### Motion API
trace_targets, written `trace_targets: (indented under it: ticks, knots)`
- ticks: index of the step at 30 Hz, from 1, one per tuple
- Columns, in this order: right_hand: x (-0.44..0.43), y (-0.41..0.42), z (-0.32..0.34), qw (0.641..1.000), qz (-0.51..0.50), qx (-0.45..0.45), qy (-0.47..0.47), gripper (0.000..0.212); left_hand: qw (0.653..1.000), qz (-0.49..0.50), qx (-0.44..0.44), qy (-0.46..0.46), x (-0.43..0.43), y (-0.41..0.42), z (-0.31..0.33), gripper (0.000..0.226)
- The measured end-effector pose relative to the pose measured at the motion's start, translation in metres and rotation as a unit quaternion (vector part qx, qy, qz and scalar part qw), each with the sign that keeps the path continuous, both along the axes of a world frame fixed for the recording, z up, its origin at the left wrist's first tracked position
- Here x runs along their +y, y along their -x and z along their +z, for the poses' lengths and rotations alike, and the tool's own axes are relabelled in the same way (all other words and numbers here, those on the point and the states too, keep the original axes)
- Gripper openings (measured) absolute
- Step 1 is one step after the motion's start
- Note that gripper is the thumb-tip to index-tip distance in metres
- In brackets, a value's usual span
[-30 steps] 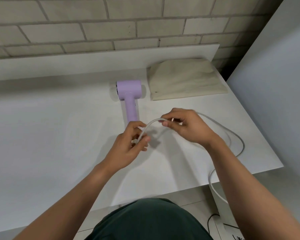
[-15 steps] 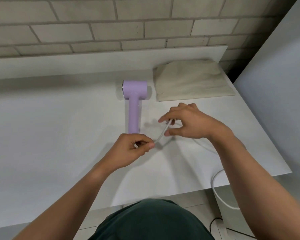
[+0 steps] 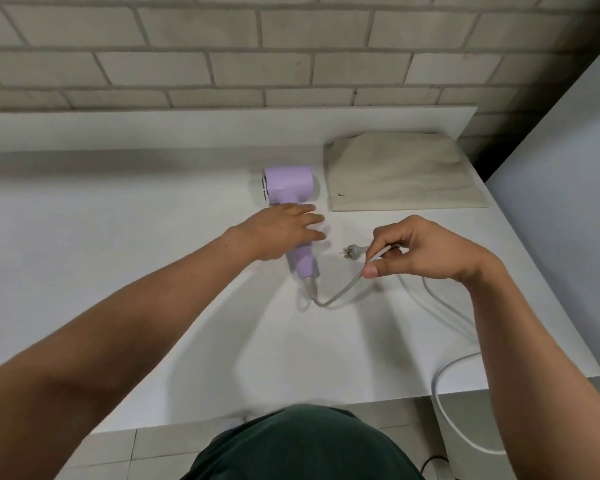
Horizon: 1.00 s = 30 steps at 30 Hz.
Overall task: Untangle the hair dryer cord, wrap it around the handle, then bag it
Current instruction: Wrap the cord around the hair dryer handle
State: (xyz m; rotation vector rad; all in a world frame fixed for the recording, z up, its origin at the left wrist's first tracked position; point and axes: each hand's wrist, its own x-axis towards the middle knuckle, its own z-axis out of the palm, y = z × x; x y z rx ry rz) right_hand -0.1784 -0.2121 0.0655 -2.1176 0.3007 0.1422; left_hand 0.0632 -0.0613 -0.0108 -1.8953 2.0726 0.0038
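Lilac hair dryer [image 3: 289, 183] is lying flat on the white table [image 3: 118, 254], head pointing toward the brick wall [image 3: 291, 46], handle [image 3: 305, 263] pointing back toward the person.

Left hand [image 3: 281, 230] is resting across the upper handle, fingers straight and slightly spread, reaching over to the handle's right side. Thumb is hiding under the hand, so no telling whether it is curling round.

Right hand [image 3: 426, 251] is hovering above the table to the right of the handle, pinching the white cord [image 3: 343, 292] between thumb and curled fingers. The cord is leaving the handle's base, bending on the tabletop, then rising to that pinch.

More cord is trailing out from behind the right wrist, running along the table toward the near right edge and looping down over it.

Plug [image 3: 353, 251] is lying on the table between the handle and the right hand, apart from both.

Beige cloth bag [image 3: 402, 174] is lying flat in the far right corner, just beside the dryer's head, not touching it.
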Motion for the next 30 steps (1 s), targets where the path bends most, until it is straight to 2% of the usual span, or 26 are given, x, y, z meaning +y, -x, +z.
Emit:
trace_targets:
  ticks: [1, 3, 7, 11, 17, 21, 27, 30]
  knots:
    - [0.0, 0.001, 0.001, 1.0, -0.005, -0.001, 0.002, 0.011, 0.999, -0.014, -0.041, -0.025, -0.011, -0.001, -0.002, 0.07]
    - [0.001, 0.004, 0.004, 1.0, -0.014, -0.011, 0.005, 0.013, 0.997, -0.009, -0.071, -0.043, -0.027, -0.007, -0.006, 0.058]
    - [0.003, 0.012, 0.011, 0.998, -0.028, -0.038, 0.028, 0.014, 0.996, -0.054, -0.073, -0.024, -0.036, -0.019, -0.006, 0.033]
    - [0.009, 0.011, 0.018, 0.997, -0.04, -0.049, 0.036, 0.014, 0.993, -0.109, -0.027, 0.029, -0.038, -0.025, -0.006, 0.023]
    - [0.007, 0.007, 0.039, 0.996, -0.036, -0.059, 0.057, 0.013, 0.998, -0.029, 0.059, -0.011, -0.018, -0.004, 0.012, 0.048]
    - [0.001, 0.006, 0.049, 0.996, -0.046, -0.067, 0.045, 0.015, 0.995, -0.029, 0.095, 0.023, -0.008, 0.013, 0.028, 0.061]
    - [0.0, 0.001, 0.06, 0.995, -0.03, -0.074, 0.055, 0.014, 0.997, -0.007, 0.044, 0.065, -0.005, 0.041, 0.056, 0.069]
    - [-0.005, -0.002, 0.061, 0.991, -0.049, -0.104, 0.071, 0.016, 0.993, -0.032, 0.009, 0.111, 0.0, 0.044, 0.074, 0.069]
